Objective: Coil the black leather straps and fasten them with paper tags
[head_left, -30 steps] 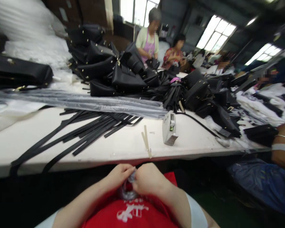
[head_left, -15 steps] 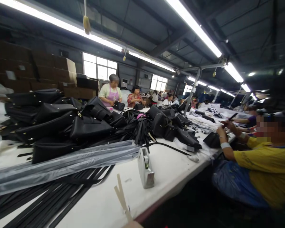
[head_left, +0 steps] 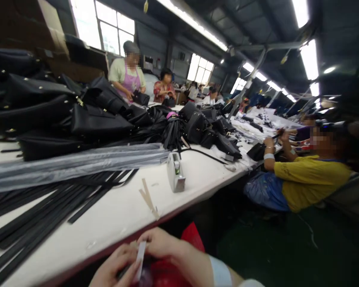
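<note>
At the near table edge, low in the view, my left hand (head_left: 117, 264) and my right hand (head_left: 160, 242) are close together. A narrow whitish strip (head_left: 141, 255) stands between them. The right fingers pinch at its upper end, while the left thumb and fingers close on it lower down. Whether anything else is in the fingers is hidden. Beyond the hands lie two beige strips (head_left: 148, 199) on the white table (head_left: 119, 211). A grey tape dispenser (head_left: 176, 175) stands a little farther back. To the left, long black straps (head_left: 44, 215) are spread over the table.
A plastic-wrapped bundle (head_left: 77, 165) lies across the straps. Behind it is a heap of black bags (head_left: 98, 119). A co-worker in yellow (head_left: 311, 175) sits at the right side of the table, and another in a pink apron (head_left: 131, 81) stands across it.
The view has tipped down and shifted, so the table contents sit higher in the picture. Both hands and the whitish strip have come into sight at the bottom.
</note>
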Demonstrator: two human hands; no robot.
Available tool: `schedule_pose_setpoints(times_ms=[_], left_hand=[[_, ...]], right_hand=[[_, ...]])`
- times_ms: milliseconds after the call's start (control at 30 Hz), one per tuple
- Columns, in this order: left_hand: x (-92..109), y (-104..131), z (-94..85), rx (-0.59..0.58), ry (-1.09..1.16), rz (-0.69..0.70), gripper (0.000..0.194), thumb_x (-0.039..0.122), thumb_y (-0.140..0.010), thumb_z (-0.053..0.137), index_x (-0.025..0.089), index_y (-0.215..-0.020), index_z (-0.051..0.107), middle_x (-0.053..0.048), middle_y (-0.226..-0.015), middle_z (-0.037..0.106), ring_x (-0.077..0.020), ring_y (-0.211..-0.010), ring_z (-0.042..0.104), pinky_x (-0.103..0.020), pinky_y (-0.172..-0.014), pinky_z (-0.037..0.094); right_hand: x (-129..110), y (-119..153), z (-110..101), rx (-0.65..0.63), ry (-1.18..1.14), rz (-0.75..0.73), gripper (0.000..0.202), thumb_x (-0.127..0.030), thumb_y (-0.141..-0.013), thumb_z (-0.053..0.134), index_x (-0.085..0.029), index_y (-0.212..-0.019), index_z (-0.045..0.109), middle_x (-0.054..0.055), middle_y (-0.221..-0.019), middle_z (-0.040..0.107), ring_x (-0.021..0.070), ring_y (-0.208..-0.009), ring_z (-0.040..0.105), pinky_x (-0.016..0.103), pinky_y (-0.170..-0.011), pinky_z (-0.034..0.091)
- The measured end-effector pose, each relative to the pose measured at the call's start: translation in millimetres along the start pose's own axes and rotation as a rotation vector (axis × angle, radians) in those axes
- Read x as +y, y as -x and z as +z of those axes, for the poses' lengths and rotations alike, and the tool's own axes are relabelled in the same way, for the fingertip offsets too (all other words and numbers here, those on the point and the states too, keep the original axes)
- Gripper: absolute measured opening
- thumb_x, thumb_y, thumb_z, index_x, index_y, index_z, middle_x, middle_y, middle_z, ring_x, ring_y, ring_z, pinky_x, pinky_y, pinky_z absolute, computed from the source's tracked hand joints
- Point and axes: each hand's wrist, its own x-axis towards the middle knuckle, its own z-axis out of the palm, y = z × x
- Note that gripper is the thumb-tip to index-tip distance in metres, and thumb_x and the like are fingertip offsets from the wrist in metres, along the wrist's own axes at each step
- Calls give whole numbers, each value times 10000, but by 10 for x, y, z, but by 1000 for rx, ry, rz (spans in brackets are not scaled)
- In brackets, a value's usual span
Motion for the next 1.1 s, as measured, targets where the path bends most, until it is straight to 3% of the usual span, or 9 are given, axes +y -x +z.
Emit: schedule_pose_setpoints(times_ms=[100, 200, 300, 467, 600, 767, 867, 967, 1100], left_hand=[[158, 176, -21, 6, -21, -72, 298, 411, -873, 518, 229, -713, 691, -46, -873, 630, -205, -866, 611, -313, -832, 496], [180, 129, -7, 66, -26, -185, 294, 401, -852, 514, 207, -685, 661, -38, -847, 599, -191, -833, 590, -301, -805, 470], [158, 97, 28, 45, 51, -257, 275, 390, -833, 520, 196, -681, 642, -22, -753, 614, -177, -749, 582, -280, -733, 456], [211, 122, 74, 90, 111, -273, 218, 357, -811, 559, 185, -685, 605, -14, -701, 619, -163, -676, 565, -272, -673, 441], [238, 147, 82, 138, 108, -280, 120, 304, -769, 599, 196, -799, 556, 12, -730, 617, -141, -644, 536, -261, -642, 432], [236, 157, 91, 151, 47, -233, 160, 310, -772, 609, 204, -855, 522, -1, -786, 623, -155, -695, 567, -276, -663, 442], [193, 132, 42, 16, 140, -365, 237, 399, -786, 605, 190, -875, 539, -19, -731, 647, -174, -648, 596, -289, -614, 454], [120, 99, -63, -185, 390, -543, 344, 467, -749, 633, 147, -864, 585, -18, -629, 635, -157, -515, 562, -265, -508, 416], [86, 55, -184, -157, 815, -578, 409, 349, -615, 754, 120, -934, 641, -58, -817, 692, -172, -714, 625, -264, -659, 461]], right_hand=[[40, 54, -2, -11, -53, -23, 237, -367, -630, 739, -159, -628, 626, -45, -561, 545, 87, -543, 445, 222, -560, 367], [28, 124, -61, -16, 5, -150, 200, -355, -703, 695, -158, -694, 661, -30, -640, 597, 96, -605, 481, 223, -618, 393], [-49, 215, -146, -57, 108, -271, 223, -368, -758, 648, -151, -724, 683, -11, -654, 622, 106, -612, 510, 228, -625, 419], [-159, 292, -261, -235, 104, -229, 339, -449, -806, 584, -142, -824, 725, 28, -750, 680, 136, -669, 580, 250, -646, 470], [-143, 252, -281, -180, 189, -224, 233, -354, -736, 690, -127, -777, 721, 20, -712, 678, 123, -634, 567, 242, -639, 454], [-147, 226, -241, -238, 227, -141, 153, -270, -711, 695, -124, -756, 702, 17, -681, 677, 123, -599, 575, 244, -619, 462], [-192, 298, -193, -136, 442, -339, 96, -174, -744, 626, -147, -775, 713, 29, -741, 703, 144, -673, 625, 259, -680, 488], [-231, 422, -167, -119, 642, -605, 212, -109, -793, 547, -172, -890, 726, 48, -865, 718, 153, -801, 654, 270, -777, 502], [-243, 585, -164, -194, 718, -784, 373, -139, -845, 535, -198, -1203, 624, 95, -1180, 655, 183, -1075, 610, 331, -962, 473]])
